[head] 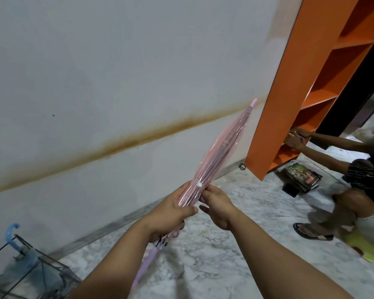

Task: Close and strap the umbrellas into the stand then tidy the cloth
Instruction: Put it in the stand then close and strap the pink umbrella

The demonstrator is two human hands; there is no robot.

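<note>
Both hands hold one closed pink see-through plastic umbrella [212, 156]: left hand [173, 214] wraps it, right hand [216, 203] pinches its strap. One black wire stand [34, 270], left of the umbrella, keeps one blue umbrella [20, 253]. Bare marble floor [220, 255] lies between them.

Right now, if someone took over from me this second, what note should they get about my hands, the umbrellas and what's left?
Left hand: grips the closed pink umbrella round its folded canopy.
Right hand: fingers at the strap by the white snap; whether it is fastened is unclear.
Blue umbrella: already in the wire stand, lower left by the wall.
Done: both umbrellas closed, blue one stowed.
Left: finish strapping the pink one, put it in the stand, tidy the cloth, which is not in view.
</note>
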